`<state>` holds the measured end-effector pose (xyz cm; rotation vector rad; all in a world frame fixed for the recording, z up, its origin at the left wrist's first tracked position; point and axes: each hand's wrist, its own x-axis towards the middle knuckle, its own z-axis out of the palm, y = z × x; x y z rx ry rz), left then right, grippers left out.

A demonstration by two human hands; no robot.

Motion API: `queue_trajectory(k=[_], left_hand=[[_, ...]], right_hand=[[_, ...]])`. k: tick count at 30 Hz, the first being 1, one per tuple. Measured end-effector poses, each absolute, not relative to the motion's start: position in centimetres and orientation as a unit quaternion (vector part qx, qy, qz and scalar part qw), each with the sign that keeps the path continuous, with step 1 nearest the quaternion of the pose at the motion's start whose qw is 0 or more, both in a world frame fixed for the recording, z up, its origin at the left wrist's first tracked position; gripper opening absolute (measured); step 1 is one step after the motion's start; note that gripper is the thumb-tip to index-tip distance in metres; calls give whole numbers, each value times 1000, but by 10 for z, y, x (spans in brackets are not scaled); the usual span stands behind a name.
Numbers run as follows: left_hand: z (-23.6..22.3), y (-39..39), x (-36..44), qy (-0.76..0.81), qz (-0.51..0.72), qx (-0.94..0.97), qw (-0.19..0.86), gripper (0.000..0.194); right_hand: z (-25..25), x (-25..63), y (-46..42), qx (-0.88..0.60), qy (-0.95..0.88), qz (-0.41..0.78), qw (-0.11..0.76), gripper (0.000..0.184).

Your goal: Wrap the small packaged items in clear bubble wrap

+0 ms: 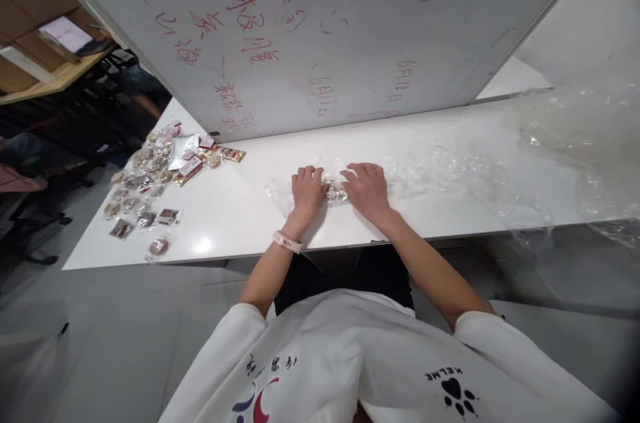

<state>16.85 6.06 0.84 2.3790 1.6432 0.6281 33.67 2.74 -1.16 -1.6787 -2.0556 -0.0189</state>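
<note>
A long sheet of clear bubble wrap [440, 171] lies across the white table in front of me. My left hand [308, 193] curls over its left end, thumb toward the middle, with a pale band on the wrist. My right hand [369, 193] presses the same wrap from the right, fingers bent over it. Between the two hands a small shiny packet [337, 192] shows through the plastic, rolled in the wrap; its exact kind cannot be made out. Both hands touch the wrap close to the table's front edge.
Several small packaged snacks [145, 183] are spread over the table's left end. A whiteboard [300, 43] with red writing stands along the back. More clear plastic [590, 149] bulges over the right end. Behind, at left, are a laptop [70, 35] and a person's legs.
</note>
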Motion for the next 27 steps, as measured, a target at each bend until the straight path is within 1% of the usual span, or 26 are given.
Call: queue_trajectory(k=[1, 2, 3, 5, 6, 7, 8, 9, 11, 13, 15, 17, 20, 22, 24, 27], left_hand=[[8, 46, 165, 542, 263, 791, 109, 20], [7, 30, 160, 529, 301, 777, 162, 20], [7, 12, 155, 515, 319, 753, 258, 23], [5, -16, 142, 455, 286, 661, 523, 31], [4, -23, 135, 423, 270, 590, 632, 35], [3, -26, 129, 397, 268, 518, 709, 38], [3, -24, 124, 386, 285, 452, 752, 40], [3, -18, 121, 389, 316, 400, 767, 39], [2, 0, 119, 420, 373, 347, 751, 35], [2, 18, 126, 463, 392, 359, 709, 34], [-2, 28, 142, 498, 393, 430, 642, 37], [-8, 30, 161, 518, 388, 541, 536, 39], [-19, 27, 186, 491, 326, 729, 348, 44], [-25, 27, 193, 455, 262, 810, 261, 49], [-28, 28, 194, 438, 218, 844, 220, 53], [-30, 29, 188, 436, 196, 856, 199, 55]], right_hand=[[-17, 333, 24, -592, -767, 21, 245, 38], [-23, 330, 21, -577, -779, 52, 241, 41], [-29, 328, 17, -567, -786, 79, 232, 43], [-39, 327, 12, -567, -787, 110, 215, 49], [-42, 327, 10, -571, -785, 116, 210, 50], [-44, 328, 9, -574, -783, 120, 207, 51], [-45, 329, 9, -576, -781, 124, 205, 51], [-45, 329, 10, -577, -781, 126, 204, 52], [-44, 329, 11, -577, -780, 129, 202, 52], [-42, 328, 11, -579, -780, 128, 203, 51], [-43, 328, 11, -578, -779, 124, 210, 50], [-44, 328, 12, -571, -781, 124, 220, 48], [-48, 331, 14, -562, -784, 140, 223, 48], [-49, 332, 17, -557, -783, 157, 229, 52], [-48, 333, 16, -545, -782, 168, 250, 54], [-46, 333, 5, -529, -779, 155, 299, 46]])
